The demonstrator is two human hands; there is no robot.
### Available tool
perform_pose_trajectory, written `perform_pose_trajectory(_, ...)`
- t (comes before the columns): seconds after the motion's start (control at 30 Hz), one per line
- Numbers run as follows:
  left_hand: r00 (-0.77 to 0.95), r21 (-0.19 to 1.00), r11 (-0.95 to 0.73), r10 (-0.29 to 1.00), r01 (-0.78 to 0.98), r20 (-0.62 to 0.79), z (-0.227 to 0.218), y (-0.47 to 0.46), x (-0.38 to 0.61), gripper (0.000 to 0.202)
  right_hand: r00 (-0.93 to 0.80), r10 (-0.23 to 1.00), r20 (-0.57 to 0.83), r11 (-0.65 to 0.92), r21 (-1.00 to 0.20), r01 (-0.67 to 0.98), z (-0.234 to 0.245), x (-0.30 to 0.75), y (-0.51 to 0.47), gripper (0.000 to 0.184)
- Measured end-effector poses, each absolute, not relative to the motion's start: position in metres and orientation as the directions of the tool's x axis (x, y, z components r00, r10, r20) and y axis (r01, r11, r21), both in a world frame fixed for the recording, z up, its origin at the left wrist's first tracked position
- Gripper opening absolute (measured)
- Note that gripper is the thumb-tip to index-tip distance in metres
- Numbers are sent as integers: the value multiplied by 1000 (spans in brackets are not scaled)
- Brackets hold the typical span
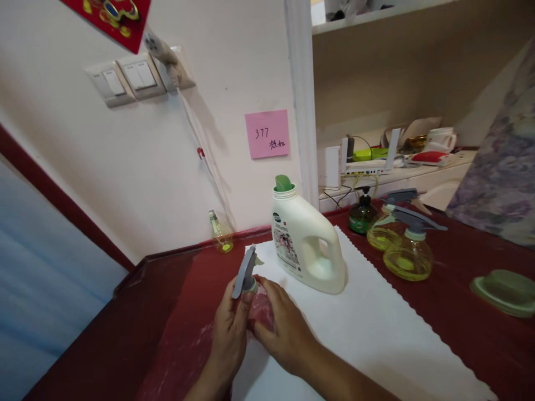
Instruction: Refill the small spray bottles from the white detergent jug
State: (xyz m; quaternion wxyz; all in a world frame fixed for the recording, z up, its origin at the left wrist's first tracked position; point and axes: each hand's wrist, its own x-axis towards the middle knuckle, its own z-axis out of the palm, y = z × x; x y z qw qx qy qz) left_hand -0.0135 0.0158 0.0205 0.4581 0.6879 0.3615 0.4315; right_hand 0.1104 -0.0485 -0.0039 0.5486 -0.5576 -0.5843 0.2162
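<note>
Both hands hold a small spray bottle (262, 307) above the white sheet (346, 334). Its grey trigger head (246, 272) points up, and the rounded body looks pinkish; whether a cloth covers it I cannot tell. My left hand (229, 328) is closed around the neck, its thumb just below the trigger head. From the right, my right hand (286, 328) is wrapped round the body, hiding much of it. Just beyond stands an open white detergent jug (307, 245) with a green spout (283, 182).
Two spray bottles with yellow liquid (407, 259) stand at the right, near a dark pump bottle (363, 214) and a green soap dish (505, 292). Another small bottle (221, 234) stands by the wall, below a hanging cable (196, 133). A router (368, 164) sits behind.
</note>
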Motion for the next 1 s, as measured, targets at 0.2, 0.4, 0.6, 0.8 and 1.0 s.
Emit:
perform_pose_trajectory(0.2,366,940,-328,890,98,272,18,19,-14,49,254,893,372,234,-865,444,-20,110,-49,85)
perform_pose_trajectory(0.4,387,943,-329,877,55,284,13,20,-14,44,338,675,656,419,-718,556,-8,126,-49,54)
perform_pose_trajectory(0.6,405,935,-353,857,14,318,8,22,-14,41,80,582,809,481,-421,769,31,140,-36,50)
perform_pose_trajectory(0.8,378,932,-361,866,24,326,12,22,-12,44,-103,629,771,467,-268,843,56,142,-30,60)
perform_pose_trajectory(1.0,342,933,-359,878,10,334,16,19,-10,46,-200,643,740,526,-236,817,77,147,-23,39)
